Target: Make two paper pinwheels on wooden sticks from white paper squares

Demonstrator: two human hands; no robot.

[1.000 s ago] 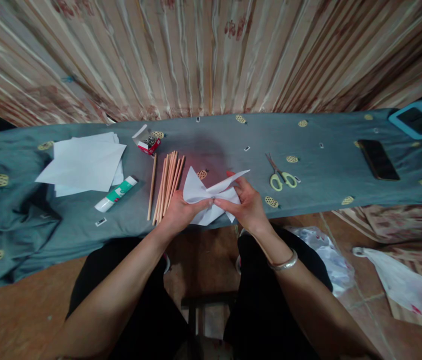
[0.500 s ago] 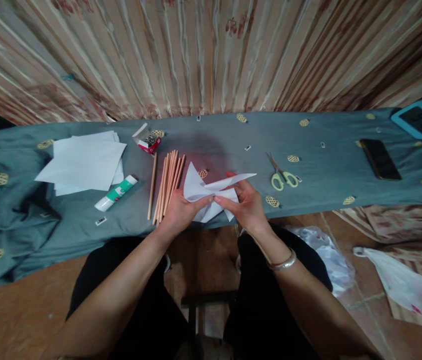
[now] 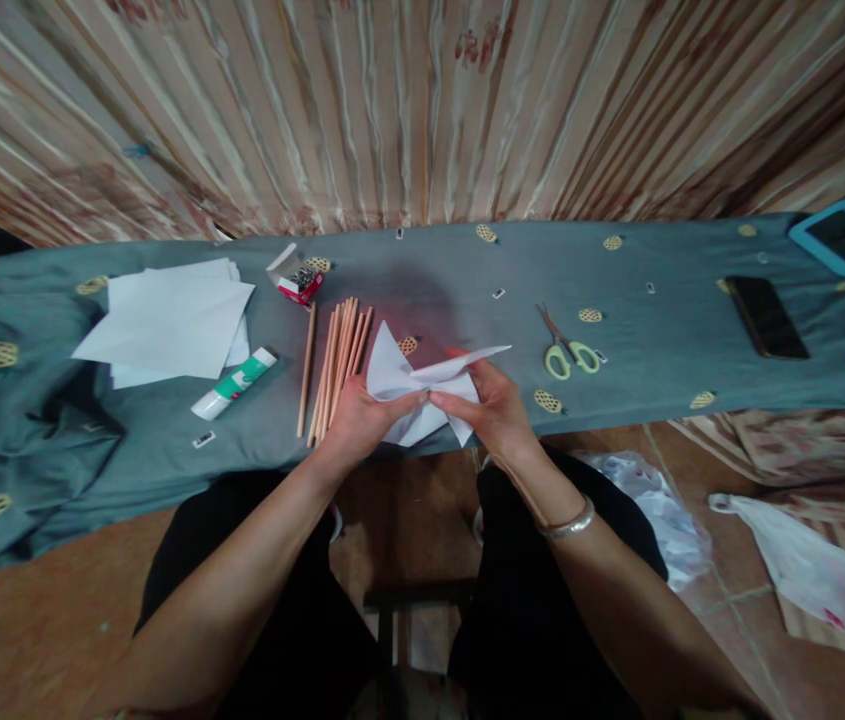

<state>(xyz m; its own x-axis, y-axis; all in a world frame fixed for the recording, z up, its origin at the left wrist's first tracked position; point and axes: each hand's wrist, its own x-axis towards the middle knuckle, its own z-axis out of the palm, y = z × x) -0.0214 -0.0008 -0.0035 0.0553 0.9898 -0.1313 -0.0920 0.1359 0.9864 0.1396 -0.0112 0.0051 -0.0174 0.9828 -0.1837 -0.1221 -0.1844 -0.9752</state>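
folded white paper (image 3: 411, 385) is pinched at centre by left hand (image 3: 362, 420) and right hand (image 3: 497, 410) | flaps should be kept aligned, crease pressed firmly | wooden sticks (image 3: 336, 365) lie just left

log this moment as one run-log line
left hand: grip on folded white paper | right hand: grip on same paper | wooden sticks beside left hand | scissors right, untouched
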